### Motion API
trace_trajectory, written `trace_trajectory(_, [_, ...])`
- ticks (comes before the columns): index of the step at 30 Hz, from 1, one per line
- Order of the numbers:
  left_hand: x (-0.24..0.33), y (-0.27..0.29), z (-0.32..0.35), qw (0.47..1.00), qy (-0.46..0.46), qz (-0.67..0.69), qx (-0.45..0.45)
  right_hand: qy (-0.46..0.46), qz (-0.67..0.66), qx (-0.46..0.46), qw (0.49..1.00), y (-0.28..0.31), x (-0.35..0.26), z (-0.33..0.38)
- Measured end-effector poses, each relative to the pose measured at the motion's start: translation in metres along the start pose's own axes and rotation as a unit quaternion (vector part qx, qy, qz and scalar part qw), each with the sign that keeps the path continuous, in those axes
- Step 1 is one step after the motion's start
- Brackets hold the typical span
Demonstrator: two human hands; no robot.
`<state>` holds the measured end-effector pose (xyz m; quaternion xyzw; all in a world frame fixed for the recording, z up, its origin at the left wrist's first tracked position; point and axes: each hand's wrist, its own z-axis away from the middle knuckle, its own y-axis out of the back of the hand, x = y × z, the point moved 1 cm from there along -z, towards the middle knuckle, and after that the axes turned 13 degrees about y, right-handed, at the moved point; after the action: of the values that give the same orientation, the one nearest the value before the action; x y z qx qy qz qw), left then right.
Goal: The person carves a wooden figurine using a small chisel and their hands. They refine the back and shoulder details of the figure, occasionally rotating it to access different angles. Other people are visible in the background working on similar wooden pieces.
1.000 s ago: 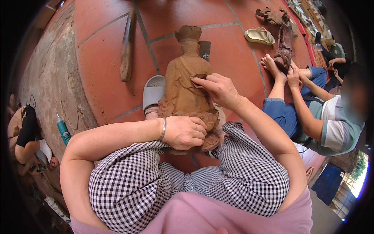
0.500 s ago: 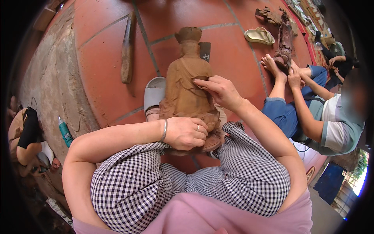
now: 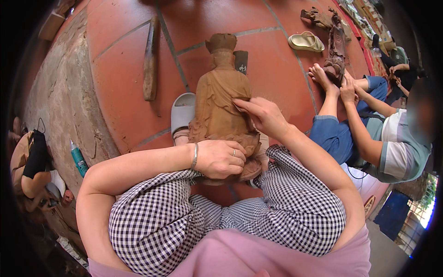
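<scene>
Between my knees a brown carved wooden statue (image 3: 220, 99) of a robed figure with a tall headpiece stands on its base, its plain draped side toward me. My left hand (image 3: 220, 158) is curled over the lower part near the base, with a ring and bracelet showing. My right hand (image 3: 265, 115) has its fingers pressed together, with the fingertips on the right side of the robe. Whatever small thing they may pinch is hidden. A dark block (image 3: 241, 61) with pale marks shows beside the statue's neck.
A wooden club (image 3: 151, 64) lies on the red tiles at the far left. My grey slipper (image 3: 183, 113) is beside the statue. A teal bottle-like object (image 3: 78, 159) lies left. On the right, another person (image 3: 369, 138) holds a dark carving (image 3: 336, 51) near a beige sandal (image 3: 306, 42).
My right fingertips have shifted slightly right and down on the robe. The statue's top has tipped a little left in view. My left hand stays near the base.
</scene>
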<state>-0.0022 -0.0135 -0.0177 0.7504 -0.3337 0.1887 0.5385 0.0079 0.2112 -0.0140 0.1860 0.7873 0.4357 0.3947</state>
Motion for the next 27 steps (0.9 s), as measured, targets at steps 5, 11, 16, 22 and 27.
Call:
trace_trajectory(5, [0.0,0.0,0.002,1.0,0.0,0.002,0.001,-0.023,0.008,-0.029,0.999,0.02,0.0,0.014])
trace_trajectory(11, [-0.001,0.001,-0.004,1.0,-0.003,-0.003,0.003,0.015,0.032,-0.027,0.999,0.005,-0.006,-0.024])
trace_trajectory(16, [-0.002,-0.001,0.001,1.0,-0.003,0.004,0.0,-0.029,0.035,-0.044,0.998,0.009,-0.006,0.019])
trace_trajectory(22, [0.0,-0.003,0.001,1.0,-0.006,0.005,0.008,0.013,0.069,0.012,0.997,0.007,-0.022,-0.034])
trace_trajectory(27, [-0.001,-0.005,-0.001,1.0,-0.008,0.009,0.008,-0.013,0.142,-0.13,0.981,-0.014,-0.006,-0.109])
